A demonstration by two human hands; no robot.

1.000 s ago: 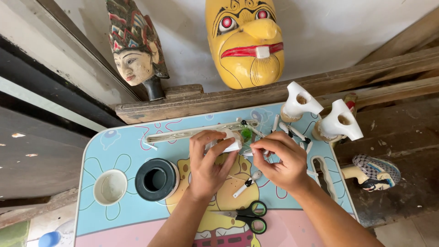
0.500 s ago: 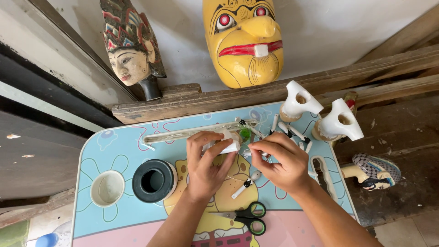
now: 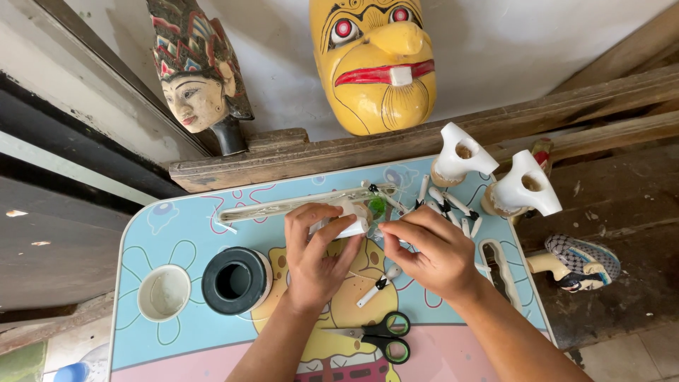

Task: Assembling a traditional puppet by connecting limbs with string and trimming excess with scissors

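Observation:
My left hand (image 3: 317, 252) grips a small white carved piece (image 3: 351, 225) over the middle of a low cartoon-printed table (image 3: 170, 230). My right hand (image 3: 433, 249) is pinched close beside it, fingertips almost touching the piece; what it pinches is too small to tell. Just behind my hands lies a long clear tray (image 3: 283, 206) with a green bit (image 3: 378, 205). Several small white pieces with black bands (image 3: 444, 206) lie to the right. One more white piece (image 3: 379, 284) rests under my hands.
A black roll of thread (image 3: 233, 280) and a white cup (image 3: 164, 293) sit at the left. Green-handled scissors (image 3: 382, 336) lie near me. Two white puppet torsos (image 3: 495, 177), a yellow mask (image 3: 375, 64), a painted puppet head (image 3: 198, 78) and another head (image 3: 580, 262) surround the table.
My hands have stayed together at the table's middle, shifting only slightly; the view has drifted a little.

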